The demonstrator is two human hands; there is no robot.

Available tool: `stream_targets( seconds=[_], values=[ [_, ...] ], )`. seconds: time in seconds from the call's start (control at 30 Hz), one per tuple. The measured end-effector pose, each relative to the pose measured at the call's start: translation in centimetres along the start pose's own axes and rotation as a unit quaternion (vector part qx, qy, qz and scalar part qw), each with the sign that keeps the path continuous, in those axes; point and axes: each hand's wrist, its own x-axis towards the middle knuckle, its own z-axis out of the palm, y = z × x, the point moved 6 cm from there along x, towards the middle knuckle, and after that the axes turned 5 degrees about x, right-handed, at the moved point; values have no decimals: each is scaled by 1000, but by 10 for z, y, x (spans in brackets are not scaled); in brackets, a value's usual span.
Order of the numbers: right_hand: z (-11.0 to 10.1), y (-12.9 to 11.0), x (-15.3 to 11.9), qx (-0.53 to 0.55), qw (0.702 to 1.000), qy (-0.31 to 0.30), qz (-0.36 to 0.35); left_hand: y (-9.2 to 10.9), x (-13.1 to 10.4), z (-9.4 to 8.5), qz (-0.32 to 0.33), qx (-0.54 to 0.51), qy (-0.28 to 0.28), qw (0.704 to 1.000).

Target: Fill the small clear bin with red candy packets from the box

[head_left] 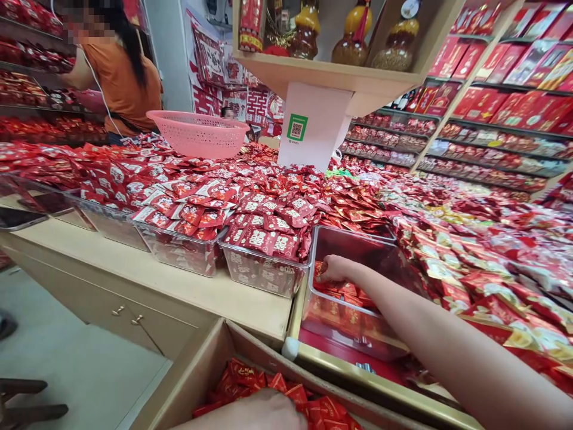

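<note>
- Nearest the camera, the left hand (pixel 268 409) rests in the cardboard box (pixel 192 370), its back upward over the loose red packets (pixel 331 409); its fingers are hidden, so I cannot tell how far open they are or whether they grip anything.
- One side wall of the box runs just beside the brass-coloured edge strip (pixel 358 382) of the display; the box top is open.
- The right hand (pixel 333 270) reaches down inside the clear bin (pixel 353 248), fingers curled together at the bin packets (pixel 351 297), near the left wall. I cannot tell whether it has hold of one.
- Those packets lie low, well under the rim, leaving open room above and behind them.
- The right forearm (pixel 416 328) slants over the bin's right side, taking up much of the room there.
- Just left, a heaped bin (pixel 264 275) stands near the cream tabletop (pixel 255 307) edge, its packets rising above its rim.
- Piled packets crowd the right side, close by the forearm.
- Farther back, a pink basket (pixel 197 134) sits on the heaps.
- Lower left, pale floor (pixel 85 358) stretches beside the cabinet front.
</note>
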Motion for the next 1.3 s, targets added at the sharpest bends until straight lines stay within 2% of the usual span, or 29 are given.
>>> stream_targets(
  seconds=[0.07,0.17,0.23,0.3,0.33,0.4,0.43,0.47,0.5,0.53,0.57,0.63,0.67,0.73,0.8,0.83,0.97,1.1,1.13,1.2,1.3],
  values=[
    [-13,-8,-6,-39,999,29,-14,-1,1,-7,-45,-13,-46,998],
    [-47,-24,-31,-90,987,119,-61,-3,1,-11,-119,-36,-88,988],
    [-68,-32,-65,-106,973,183,-94,-5,0,-11,-154,-52,-81,983],
    [-76,-35,-111,-100,956,240,-140,-6,0,-7,-162,-72,-74,981],
    [-77,-38,-140,-79,931,291,-203,-6,0,-4,-161,-85,-73,981],
    [-58,-31,-196,3,891,326,-316,-7,0,-1,-155,-112,-68,979],
    [-38,-22,-217,48,881,306,-357,-8,1,-2,-156,-125,-62,978],
    [-13,-12,-232,87,882,257,-384,-9,1,-4,-157,-137,-51,977],
    [20,0,-239,115,895,177,-393,-10,2,-8,-160,-148,-38,975],
    [54,15,-241,137,911,103,-374,-9,2,-13,-163,-160,-25,973],
    [86,33,-237,162,929,60,-327,-8,2,-18,-165,-172,-12,971],
    [136,66,-221,253,942,26,-220,-3,3,-30,-167,-199,17,966],
    [156,77,-212,314,932,-1,-181,0,3,-34,-167,-214,31,962],
    [181,83,-200,437,882,-61,-166,6,4,-40,-173,-242,64,952],
    [185,77,-196,526,824,-105,-182,9,5,-40,-186,-271,91,940],
    [183,73,-195,553,804,-112,-185,10,6,-39,-194,-289,100,932],
    [169,63,-197,608,766,-137,-159,13,9,-34,-203,-391,104,892],
    [165,59,-200,683,693,-194,-126,16,11,-39,-187,-466,118,857],
    [165,59,-201,693,684,-196,-118,17,11,-41,-182,-478,119,851],
    [165,61,-201,684,698,-177,-116,19,12,-42,-172,-493,119,845],
    [164,64,-200,605,771,-121,-155,20,10,-41,-167,-493,128,844]
  ],
)
